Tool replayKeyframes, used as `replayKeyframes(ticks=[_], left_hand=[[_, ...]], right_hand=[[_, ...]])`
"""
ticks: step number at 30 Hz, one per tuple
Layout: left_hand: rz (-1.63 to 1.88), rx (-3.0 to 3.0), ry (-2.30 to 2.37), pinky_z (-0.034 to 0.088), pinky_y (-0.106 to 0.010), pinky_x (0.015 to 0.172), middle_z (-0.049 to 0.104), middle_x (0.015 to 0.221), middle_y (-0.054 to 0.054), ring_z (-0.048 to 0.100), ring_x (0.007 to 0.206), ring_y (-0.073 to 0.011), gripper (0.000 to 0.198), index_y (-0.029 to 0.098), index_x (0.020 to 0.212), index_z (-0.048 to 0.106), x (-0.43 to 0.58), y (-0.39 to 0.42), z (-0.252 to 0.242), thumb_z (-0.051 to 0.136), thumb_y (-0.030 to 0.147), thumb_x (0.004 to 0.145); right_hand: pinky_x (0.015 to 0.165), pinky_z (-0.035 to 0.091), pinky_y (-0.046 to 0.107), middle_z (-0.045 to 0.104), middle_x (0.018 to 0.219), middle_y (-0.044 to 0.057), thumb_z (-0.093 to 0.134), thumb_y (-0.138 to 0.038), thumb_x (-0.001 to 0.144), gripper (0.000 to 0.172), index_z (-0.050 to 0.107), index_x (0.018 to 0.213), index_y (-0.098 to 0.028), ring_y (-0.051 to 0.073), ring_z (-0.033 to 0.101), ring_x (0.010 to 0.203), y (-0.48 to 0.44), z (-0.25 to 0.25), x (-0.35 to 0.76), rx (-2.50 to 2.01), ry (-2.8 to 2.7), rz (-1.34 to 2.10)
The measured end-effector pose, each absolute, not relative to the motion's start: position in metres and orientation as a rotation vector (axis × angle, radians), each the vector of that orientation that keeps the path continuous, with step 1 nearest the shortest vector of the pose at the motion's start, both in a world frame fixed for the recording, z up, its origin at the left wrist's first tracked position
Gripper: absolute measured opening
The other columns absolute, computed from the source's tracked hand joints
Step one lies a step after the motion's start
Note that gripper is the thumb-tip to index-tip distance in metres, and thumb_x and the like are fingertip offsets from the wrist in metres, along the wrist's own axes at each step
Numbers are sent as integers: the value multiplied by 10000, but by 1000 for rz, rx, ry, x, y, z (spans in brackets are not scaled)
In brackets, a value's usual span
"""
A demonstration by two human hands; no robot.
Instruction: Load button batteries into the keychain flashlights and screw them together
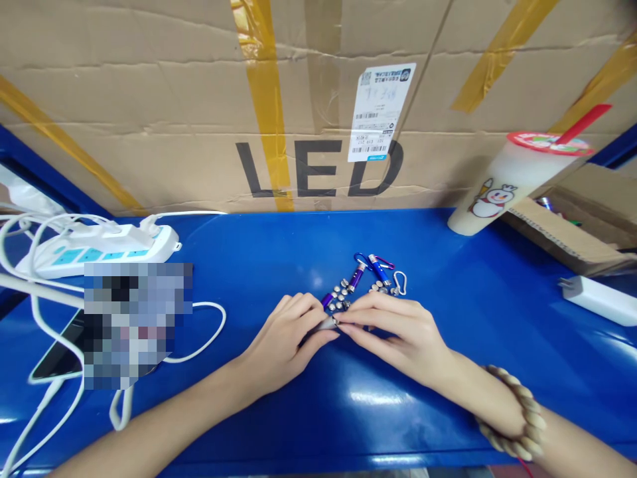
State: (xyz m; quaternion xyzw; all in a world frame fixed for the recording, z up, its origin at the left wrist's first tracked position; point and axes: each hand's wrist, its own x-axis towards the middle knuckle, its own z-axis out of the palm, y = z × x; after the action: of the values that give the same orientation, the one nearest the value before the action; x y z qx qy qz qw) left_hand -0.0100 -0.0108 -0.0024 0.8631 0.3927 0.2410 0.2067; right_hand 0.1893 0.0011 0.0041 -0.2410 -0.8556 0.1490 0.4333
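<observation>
Between the thumb and fingers of my left hand [286, 342] is a small silver mini flashlight tube [326, 324], lying roughly level. My right hand [401, 332] is closed in a pinch at the tube's right end; what its fingertips hold there is too small to make out. Just beyond the hands lie several button cells [339, 293]. A purple mini flashlight [357, 276] and a blue mini flashlight [379, 270] with carabiner clips rest behind them. Another purple tube [327, 301] is partly hidden by my left hand. A silver carabiner [400, 283] lies beyond my right hand.
A large cardboard box [199, 133] stands along the back of the blue table [318, 431]. Left are a power strip [124, 245], white cables and a phone [62, 348], partly blurred out. Right are a drink cup [502, 189], an open carton [557, 239] and a white charger [600, 300].
</observation>
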Motion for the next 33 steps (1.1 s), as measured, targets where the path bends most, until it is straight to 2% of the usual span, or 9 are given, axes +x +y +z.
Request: replayKeyframes(ticks=[7, 13, 17, 21, 33], left_hand=[[686, 2435, 1076, 300, -286, 685, 546, 853, -14, 445, 770, -137, 273, 157, 813, 529, -10, -11, -3, 366, 332, 943], [752, 2474, 1062, 304, -282, 669, 562, 837, -14, 451, 752, -139, 298, 163, 842, 545, -12, -12, -2, 335, 345, 949], [841, 2364, 1031, 333, -260, 701, 572, 840, 2, 488, 781, -120, 255, 179, 875, 556, -15, -9, -1, 340, 288, 955], [884, 2324, 1042, 343, -257, 730, 580, 857, 5, 506, 805, -117, 229, 193, 917, 566, -16, -7, -5, 361, 290, 950], [792, 2365, 1085, 327, -272, 725, 597, 856, 6, 511, 792, -118, 245, 191, 899, 570, -14, -9, -4, 360, 307, 950]], right_hand=[[623, 506, 176, 648, 761, 33, 643, -72, 760, 137, 648, 890, -114, 83, 600, 719, 0, 3, 186, -550, -2080, 381], [520, 480, 180, 626, 765, 25, 698, -141, 723, 179, 620, 884, -127, 57, 554, 578, 0, 4, 185, -587, -2062, 341], [515, 475, 188, 634, 740, 6, 716, -165, 712, 267, 589, 946, -145, 68, 567, 589, 0, 3, 186, -565, -2101, 241], [553, 487, 190, 657, 810, 10, 700, -173, 731, 300, 565, 1000, -165, 78, 596, 652, -1, 0, 186, -556, -2143, 178], [533, 442, 200, 657, 842, -8, 603, -196, 821, 167, 619, 987, -184, 69, 586, 631, 2, 2, 191, -583, -2306, -120]])
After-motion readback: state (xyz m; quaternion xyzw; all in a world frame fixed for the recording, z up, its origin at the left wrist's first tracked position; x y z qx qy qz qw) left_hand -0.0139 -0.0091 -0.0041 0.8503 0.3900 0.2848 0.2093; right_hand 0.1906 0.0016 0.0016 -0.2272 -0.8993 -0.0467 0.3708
